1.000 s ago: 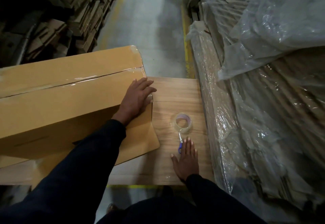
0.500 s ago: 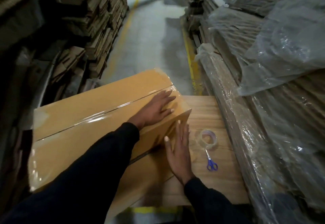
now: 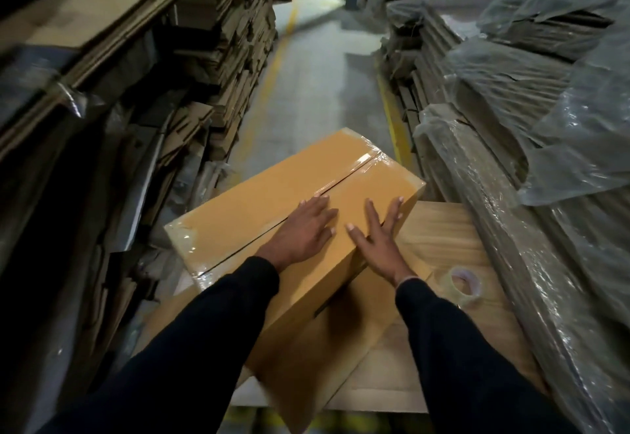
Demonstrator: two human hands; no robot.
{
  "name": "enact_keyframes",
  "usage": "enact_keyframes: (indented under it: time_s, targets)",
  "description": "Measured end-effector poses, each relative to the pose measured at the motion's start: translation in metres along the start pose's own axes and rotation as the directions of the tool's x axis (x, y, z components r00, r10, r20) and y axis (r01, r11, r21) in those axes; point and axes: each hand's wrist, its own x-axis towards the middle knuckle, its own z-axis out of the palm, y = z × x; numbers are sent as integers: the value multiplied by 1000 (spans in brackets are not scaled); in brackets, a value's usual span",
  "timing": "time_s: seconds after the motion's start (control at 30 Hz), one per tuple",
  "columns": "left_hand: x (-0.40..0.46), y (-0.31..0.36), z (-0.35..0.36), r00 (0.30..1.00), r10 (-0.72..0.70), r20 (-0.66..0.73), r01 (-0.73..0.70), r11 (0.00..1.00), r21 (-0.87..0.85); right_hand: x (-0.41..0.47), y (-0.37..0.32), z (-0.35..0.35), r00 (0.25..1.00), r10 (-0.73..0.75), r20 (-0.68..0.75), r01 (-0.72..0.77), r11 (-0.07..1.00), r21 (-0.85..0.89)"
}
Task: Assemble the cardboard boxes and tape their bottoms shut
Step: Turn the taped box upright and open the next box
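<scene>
A tan cardboard box (image 3: 259,201) lies on the wooden table (image 3: 450,229), its upturned face sealed along the centre seam with clear tape. My left hand (image 3: 303,229) rests flat on that face with fingers spread. My right hand (image 3: 378,235) lies flat beside it, near the box's right edge, fingers straight. A roll of clear tape (image 3: 465,285) sits on the table to the right of my right forearm. The box's lower flaps hang open toward me.
Stacks of flattened cardboard (image 3: 218,58) line the left side. Plastic-wrapped bundles of cardboard (image 3: 531,160) crowd the right, close to the table. A concrete aisle (image 3: 313,92) with yellow lines runs ahead between them.
My right hand has moved from the box's side up onto its taped face. The box has turned and shifted away from me. The scissors are no longer in view.
</scene>
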Motion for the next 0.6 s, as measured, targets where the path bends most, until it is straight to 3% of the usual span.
enact_keyframes:
  time_s: [0.1, 0.23, 0.4, 0.6]
  targets:
    - [-8, -6, -5, 1000, -29, -8, 29, 999, 24, 19, -4, -12, 998, 45, 46, -45, 999, -17]
    - [-6, -27, -24, 990, -127, -54, 131, 988, 87, 12, -26, 12, 992, 121, -35, -119, 991, 63]
    - [-9, -44, -16, 996, 33, 84, -51, 975, 215, -4, -39, 53, 964, 222, -148, -201, 969, 146]
    - [-6, -30, -5, 996, -50, 73, 32, 975, 221, 0, -24, 39, 977, 166, -134, -159, 985, 61]
